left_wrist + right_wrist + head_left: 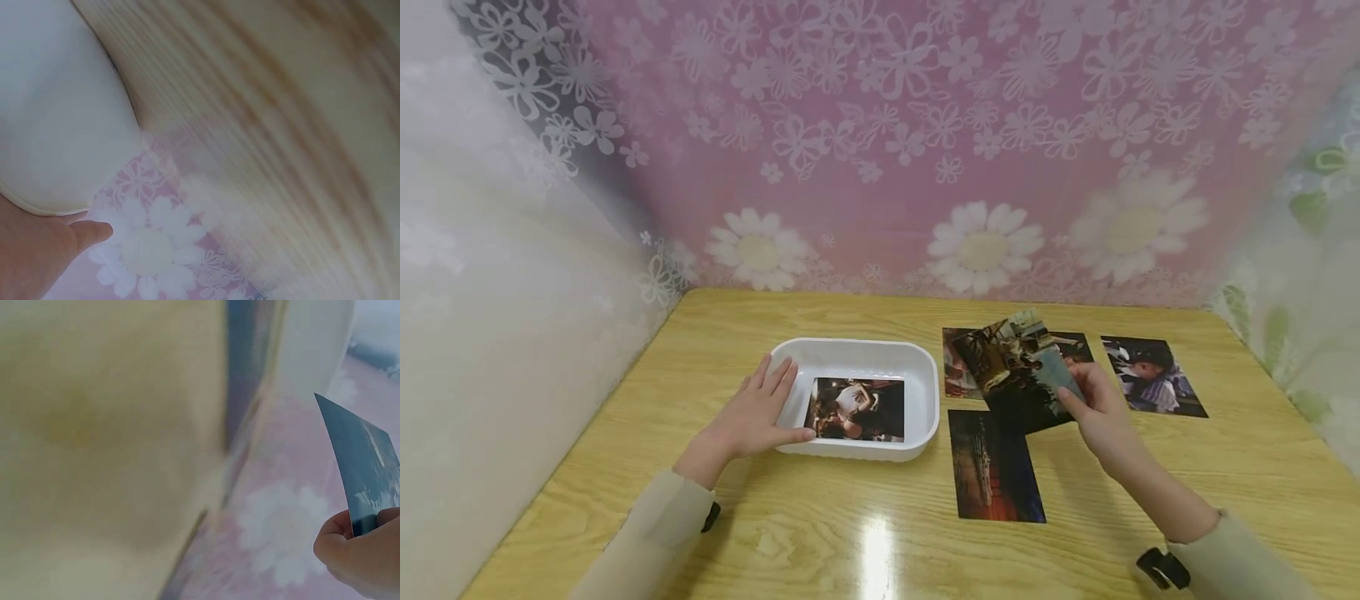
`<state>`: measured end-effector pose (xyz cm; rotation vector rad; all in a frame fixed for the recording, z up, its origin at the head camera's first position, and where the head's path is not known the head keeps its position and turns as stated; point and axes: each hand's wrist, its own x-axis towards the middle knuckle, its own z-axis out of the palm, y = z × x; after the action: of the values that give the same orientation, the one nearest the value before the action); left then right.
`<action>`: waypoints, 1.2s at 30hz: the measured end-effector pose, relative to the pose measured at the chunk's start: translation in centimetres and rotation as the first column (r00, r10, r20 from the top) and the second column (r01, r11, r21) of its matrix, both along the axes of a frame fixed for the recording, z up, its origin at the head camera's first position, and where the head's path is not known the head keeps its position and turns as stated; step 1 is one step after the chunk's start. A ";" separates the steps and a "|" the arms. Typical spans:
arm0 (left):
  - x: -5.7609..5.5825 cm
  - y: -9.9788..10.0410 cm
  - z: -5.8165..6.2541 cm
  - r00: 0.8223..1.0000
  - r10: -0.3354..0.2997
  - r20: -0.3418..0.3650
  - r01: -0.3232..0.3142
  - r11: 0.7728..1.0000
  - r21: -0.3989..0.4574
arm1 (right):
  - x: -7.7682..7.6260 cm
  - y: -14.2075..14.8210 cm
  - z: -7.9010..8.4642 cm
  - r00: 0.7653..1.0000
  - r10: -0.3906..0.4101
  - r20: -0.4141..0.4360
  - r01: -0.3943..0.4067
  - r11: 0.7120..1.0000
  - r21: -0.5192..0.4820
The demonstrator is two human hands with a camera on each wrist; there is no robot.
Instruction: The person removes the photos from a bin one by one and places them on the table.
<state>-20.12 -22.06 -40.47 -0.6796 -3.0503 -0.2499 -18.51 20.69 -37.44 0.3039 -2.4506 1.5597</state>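
Note:
My right hand [1105, 412] pinches a photo print [1018, 371] by its right edge, thumb on top, above the table. The print is tilted and covers parts of others below; the right wrist view shows its bluish surface [362, 459]. On the left, my left hand [756, 417] rests over the left end of a white plastic tray [928, 417], its fingers fairly straight and its thumb along the near rim. Inside the tray lies one dark photo [880, 410]. The left wrist view catches only part of that hand [37, 250] beside the tray wall.
Beneath the held print, a photo [958, 367] and another photo [1078, 343] lie partly hidden. A dark red-blue photo [996, 475] sits nearer, and another photo [1157, 379] lies at the right. Flowered cloth [865, 217] hangs behind the wooden table [820, 533].

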 end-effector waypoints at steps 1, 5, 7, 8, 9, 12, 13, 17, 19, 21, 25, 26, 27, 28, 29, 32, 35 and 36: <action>0.1 0.0 0.0 1.000 0.002 0.004 -0.002 1.000 0.001 | 0.4 0.8 -0.3 1.000 -0.014 0.006 0.014 1.000 0.017; 0.3 -0.2 0.0 1.000 0.012 0.018 -0.012 1.000 0.003 | 1.7 3.5 -1.4 0.996 -0.069 0.057 0.065 0.995 0.073; 0.3 -0.3 0.0 1.000 0.015 0.018 -0.015 1.000 0.001 | 2.3 4.8 -1.9 0.990 -0.092 0.106 0.080 0.991 0.105; 0.3 -0.3 0.0 1.000 0.012 0.014 -0.012 1.000 0.002 | 2.6 5.3 -2.2 0.985 -0.104 0.136 0.087 0.989 0.122; 0.3 -0.3 0.0 1.000 0.010 0.012 -0.010 1.000 0.003 | 2.9 5.8 -2.3 0.980 -0.112 0.166 0.089 0.986 0.144; 0.3 -0.3 0.0 1.000 0.010 0.005 -0.010 1.000 0.004 | 3.5 7.1 -2.8 0.955 -0.135 0.263 0.080 0.974 0.212; 0.3 -0.3 0.0 1.000 0.009 0.002 -0.009 1.000 0.003 | 3.6 7.4 -2.9 0.948 -0.143 0.286 0.075 0.969 0.236; 0.3 -0.3 0.1 1.000 0.011 0.009 -0.011 1.000 -0.001 | 3.9 8.3 -3.2 0.931 -0.186 0.314 0.057 0.924 0.379; 0.3 -0.2 0.1 1.000 0.009 0.011 -0.009 1.000 -0.003 | 3.9 8.8 -3.4 0.939 -0.195 0.283 0.046 0.887 0.459; 0.3 -0.2 0.1 1.000 0.009 0.012 -0.009 1.000 -0.003 | 3.8 9.2 -3.5 0.947 -0.191 0.257 0.025 0.845 0.535; 0.3 0.0 0.2 1.000 0.006 0.013 -0.006 1.000 0.003 | 3.5 9.8 -3.9 0.945 -0.162 0.284 -0.050 0.786 0.616; 0.2 0.0 0.2 1.000 0.005 0.013 -0.005 1.000 0.003 | 3.3 9.9 -4.0 0.938 -0.160 0.307 -0.072 0.778 0.625; 0.2 0.0 0.2 1.000 0.004 0.014 -0.004 1.000 0.003 | 3.2 9.9 -4.1 0.932 -0.158 0.326 -0.090 0.770 0.632; 0.2 0.0 0.2 1.000 0.003 0.015 -0.003 1.000 0.002 | 3.1 10.0 -4.1 0.924 -0.157 0.350 -0.109 0.768 0.631; 0.2 0.0 0.2 1.000 0.002 0.016 -0.002 1.000 0.000 | 3.1 10.0 -4.2 0.916 -0.155 0.370 -0.124 0.767 0.629; 0.1 0.1 0.2 1.000 0.001 0.018 -0.001 1.000 -0.003 | 3.0 10.2 -4.4 0.901 -0.150 0.407 -0.156 0.765 0.625; 0.1 0.1 0.2 1.000 0.002 0.021 -0.002 1.000 -0.002 | 3.0 10.2 -4.5 0.895 -0.144 0.422 -0.173 0.761 0.626; 0.1 0.2 0.2 1.000 0.002 0.022 -0.002 1.000 -0.001 | 3.0 10.3 -4.5 0.895 -0.144 0.422 -0.176 0.756 0.630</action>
<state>-20.01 -21.90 -40.27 -0.6785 -3.0717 -0.2578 -15.54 30.95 -41.96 0.0630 -3.3233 0.7417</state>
